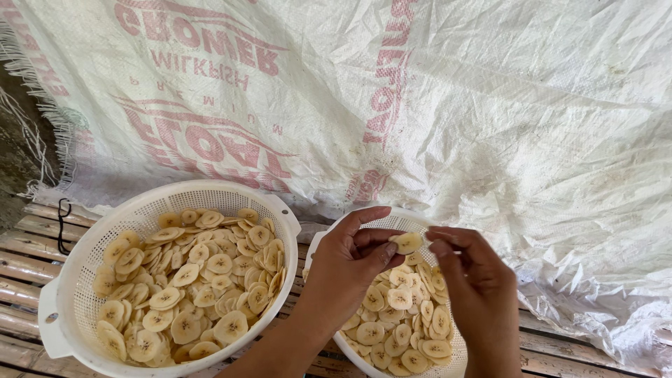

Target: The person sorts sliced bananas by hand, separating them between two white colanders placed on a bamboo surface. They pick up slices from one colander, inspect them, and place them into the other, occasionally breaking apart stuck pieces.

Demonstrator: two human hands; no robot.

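A bamboo-slat platform (21,262) under a white woven sack sheet (490,105) carries 2 white colanders. The left hand (350,262) and right hand (476,280) pinch 1 banana slice (407,242) between fingertips above the right colander (364,353).

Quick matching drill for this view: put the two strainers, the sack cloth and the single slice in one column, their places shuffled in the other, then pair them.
Things:
1. Large white strainer
2. Smaller white strainer
3. Single banana slice
4. Printed sack cloth

Places:
A. Spread behind both strainers
B. Pinched by the left hand, close to the fingers of the right hand
C. On the slats at left, full of slices
D. Under both hands, at right

Pairs: 1-C, 2-D, 3-B, 4-A
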